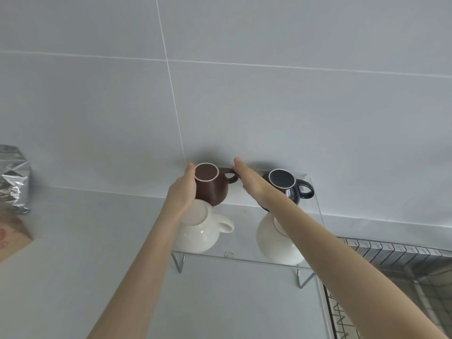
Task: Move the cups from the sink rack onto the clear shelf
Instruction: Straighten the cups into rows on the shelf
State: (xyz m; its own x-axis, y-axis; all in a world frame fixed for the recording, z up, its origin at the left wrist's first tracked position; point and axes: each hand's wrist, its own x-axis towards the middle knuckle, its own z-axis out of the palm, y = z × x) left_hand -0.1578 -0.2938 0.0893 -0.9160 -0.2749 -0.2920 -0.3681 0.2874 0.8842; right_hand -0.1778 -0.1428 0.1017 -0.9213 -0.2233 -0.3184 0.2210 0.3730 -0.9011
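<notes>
Four rounded ceramic cups stand upside down on the clear acrylic shelf [244,259]. The glossy brown cup [212,189] sits at the shelf's back left, the glossy black cup [291,185] back right, one white cup [200,231] front left, another white cup [276,241] front right.

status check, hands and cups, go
Left hand cupped on brown cup, right hand flat by its handle. Four cups upside down on clear shelf. Nothing blocking.
</notes>
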